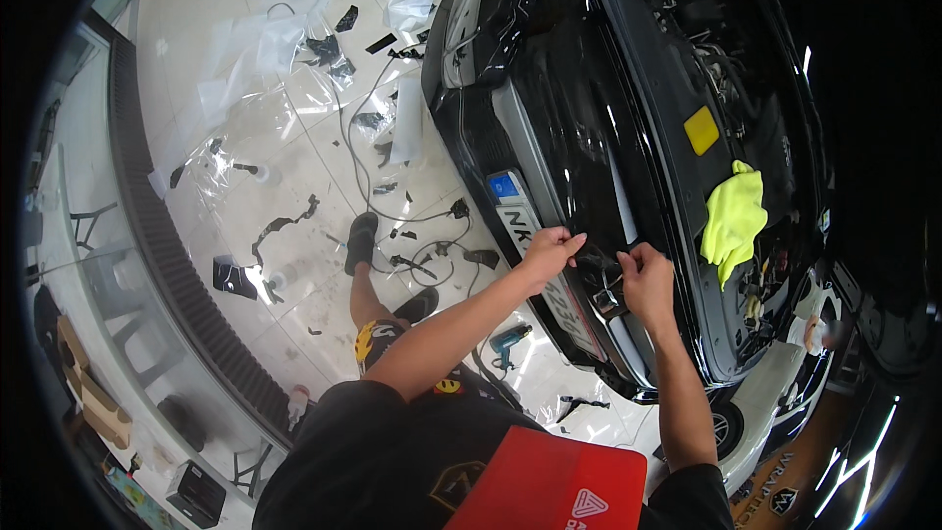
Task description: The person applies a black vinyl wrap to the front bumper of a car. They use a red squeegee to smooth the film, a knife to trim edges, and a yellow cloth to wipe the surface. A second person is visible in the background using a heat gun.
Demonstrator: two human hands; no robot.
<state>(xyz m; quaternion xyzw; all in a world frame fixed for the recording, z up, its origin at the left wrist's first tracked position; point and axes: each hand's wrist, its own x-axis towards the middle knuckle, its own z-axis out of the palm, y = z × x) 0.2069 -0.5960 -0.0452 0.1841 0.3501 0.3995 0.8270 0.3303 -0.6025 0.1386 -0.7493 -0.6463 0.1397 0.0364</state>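
Note:
My left hand (pixel 551 257) is closed in a pinch, thumb and fingertips together, over the front of a black car (pixel 461 128) near its number plate (pixel 559 306). A short way to the right, my right hand (pixel 646 280) is also closed, its fingers curled near the bonnet edge. Between them runs glossy black film (pixel 594 152), wrinkled and shiny over the grille, and both hands appear to grip its edge. Below the hands, a chrome emblem (pixel 606 299) shows on the grille.
A yellow-green cloth (pixel 734 221) and a yellow squeegee card (pixel 701 130) lie in the open engine bay. On the tiled floor are a heat gun (pixel 508 344), a looping cable (pixel 358 152) and several film scraps (pixel 234 278). Something flat and red (pixel 549 481) is at my chest.

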